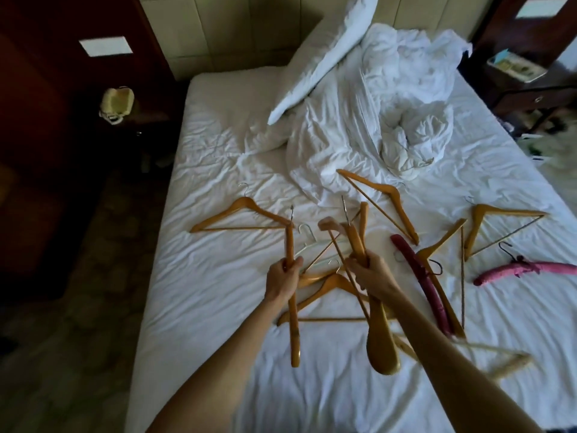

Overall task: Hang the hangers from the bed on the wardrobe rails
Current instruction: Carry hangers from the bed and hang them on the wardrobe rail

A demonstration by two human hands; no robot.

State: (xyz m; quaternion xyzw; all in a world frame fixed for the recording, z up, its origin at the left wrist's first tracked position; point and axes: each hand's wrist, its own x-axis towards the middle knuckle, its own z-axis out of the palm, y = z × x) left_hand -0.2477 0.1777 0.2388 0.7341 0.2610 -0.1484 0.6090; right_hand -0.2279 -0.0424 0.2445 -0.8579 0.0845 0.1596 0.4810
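Note:
Several hangers lie scattered on the white bed (218,307). My left hand (282,278) grips a wooden hanger (293,326) seen edge-on, its metal hook pointing up. Over the middle of the bed, my right hand (371,273) holds a thick wooden hanger (379,342) together with a thinner one, both raised. More wooden hangers rest on the sheet at the left (240,215), centre (324,289), back (382,201) and right (496,225). A dark red padded hanger (420,279) and a pink padded hanger (527,271) lie to the right. No wardrobe rail is in view.
A crumpled white duvet (374,120) and a pillow (324,64) fill the head of the bed. Dark wooden furniture (46,120) stands on the left. On the right is a bedside table (530,85) with a tray. A dim floor (78,323) runs along the bed's left side.

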